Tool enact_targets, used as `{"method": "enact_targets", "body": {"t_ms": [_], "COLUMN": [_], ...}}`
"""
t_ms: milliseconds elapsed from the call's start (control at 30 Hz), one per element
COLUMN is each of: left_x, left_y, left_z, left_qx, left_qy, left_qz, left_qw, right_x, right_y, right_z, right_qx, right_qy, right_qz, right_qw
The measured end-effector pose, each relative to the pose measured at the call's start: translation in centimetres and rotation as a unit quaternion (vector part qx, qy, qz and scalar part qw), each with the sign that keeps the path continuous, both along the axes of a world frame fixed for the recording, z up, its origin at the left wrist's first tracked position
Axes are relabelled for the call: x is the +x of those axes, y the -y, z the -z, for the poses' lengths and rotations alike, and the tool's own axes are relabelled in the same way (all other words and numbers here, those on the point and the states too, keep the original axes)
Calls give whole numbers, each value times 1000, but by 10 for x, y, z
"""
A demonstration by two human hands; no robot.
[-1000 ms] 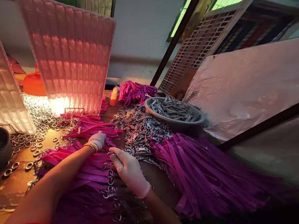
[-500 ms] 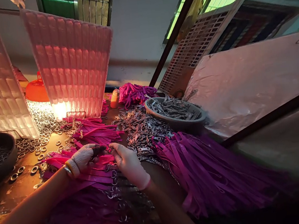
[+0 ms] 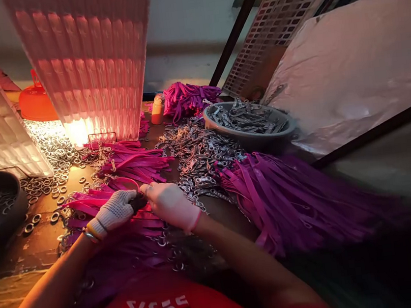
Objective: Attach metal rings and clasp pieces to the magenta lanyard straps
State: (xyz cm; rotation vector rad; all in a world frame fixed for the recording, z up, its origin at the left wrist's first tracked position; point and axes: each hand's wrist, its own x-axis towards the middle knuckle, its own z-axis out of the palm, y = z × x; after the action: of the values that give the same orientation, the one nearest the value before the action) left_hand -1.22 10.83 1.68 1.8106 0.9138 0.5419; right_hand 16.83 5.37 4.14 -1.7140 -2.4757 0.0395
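My left hand, in a dotted white glove with dark fingertips, is closed with its fingers meeting those of my right hand. My right hand, in a plain white glove, pinches as well. A magenta strap bends in a curve just above the fingertips, gripped between both hands. Its end and any metal part there are hidden by the fingers. Beneath the hands lie magenta straps with metal clasps at their right ends. Another bundle of straps lies just beyond.
Loose metal rings spread under a red lamp beside upright ribbed plastic sheets. A dark bowl stands left. Right of the hands are piled metal clasps, a grey basin of clasps and purple straps.
The view has tipped downward, showing more of the red shirt. My hands have closed in on each other, and the strap now arches above the fingers.
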Motion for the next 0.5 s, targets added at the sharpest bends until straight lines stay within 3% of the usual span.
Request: {"method": "enact_targets", "body": {"t_ms": [67, 233, 500], "left_x": [2, 3, 3], "left_y": [-3, 1, 6], "left_z": [-1, 7, 25], "left_qx": [21, -148, -138], "left_qy": [-20, 60, 86], "left_qz": [13, -54, -58], "left_qw": [999, 986, 985], "right_x": [-1, -2, 0], "right_y": [-2, -4, -6], "right_z": [2, -1, 9], "right_qx": [8, -25, -42], "right_qy": [-16, -51, -1], "right_qz": [22, 35, 6], "right_qw": [1000, 998, 999]}}
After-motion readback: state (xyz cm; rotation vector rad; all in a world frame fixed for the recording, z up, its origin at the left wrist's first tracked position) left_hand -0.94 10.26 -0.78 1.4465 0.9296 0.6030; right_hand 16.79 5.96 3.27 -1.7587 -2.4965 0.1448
